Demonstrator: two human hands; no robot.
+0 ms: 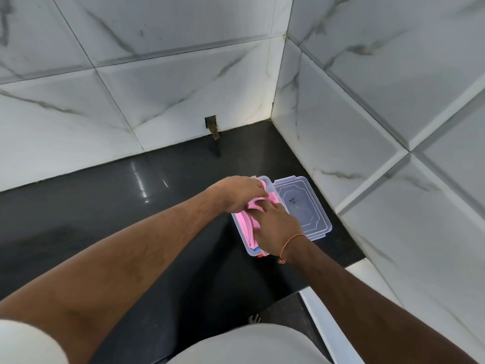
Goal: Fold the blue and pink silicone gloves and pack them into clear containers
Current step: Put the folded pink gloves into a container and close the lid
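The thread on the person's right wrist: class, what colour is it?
Orange; the thread shows best in the head view.

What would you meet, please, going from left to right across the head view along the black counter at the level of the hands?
Bare black counter → left hand → pink glove in the clear container → clear lid lying open beside it → marble-tiled wall. The right hand overlaps the container, so I leave it out.

Bare forearms, white short sleeve [26,342], orange thread bracelet [290,241] on the right wrist.
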